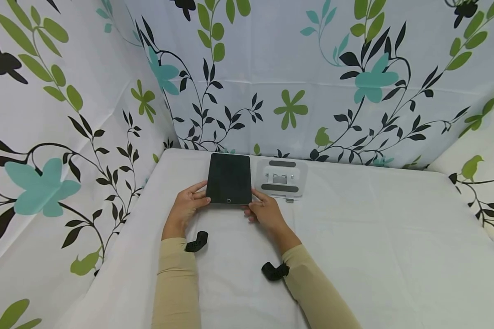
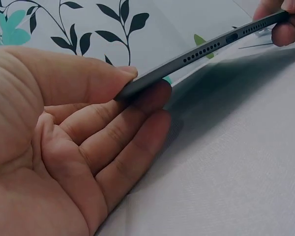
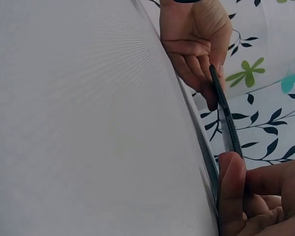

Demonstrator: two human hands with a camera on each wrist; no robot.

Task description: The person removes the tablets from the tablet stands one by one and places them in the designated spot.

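A dark tablet (image 1: pixel 229 178) with a round home button is held between both hands, its screen facing up. My left hand (image 1: pixel 185 205) pinches its left edge, thumb on top and fingers underneath. At the lower right corner, my right hand (image 1: pixel 265 210) pinches it between thumb and fingers. In the left wrist view the tablet's edge (image 2: pixel 201 51) shows speaker holes and a charging port, and a gap with shadow lies beneath it. Just right of the tablet lies a silver-grey stand (image 1: pixel 281 178) with dark pads, flat on the table.
A white cloth covers the table (image 1: pixel 374 237). Behind and to the left hang white curtains (image 1: pixel 247 68) printed with leaves, flowers and birds. Black wrist-worn camera mounts (image 1: pixel 275 271) sit on both sleeves.
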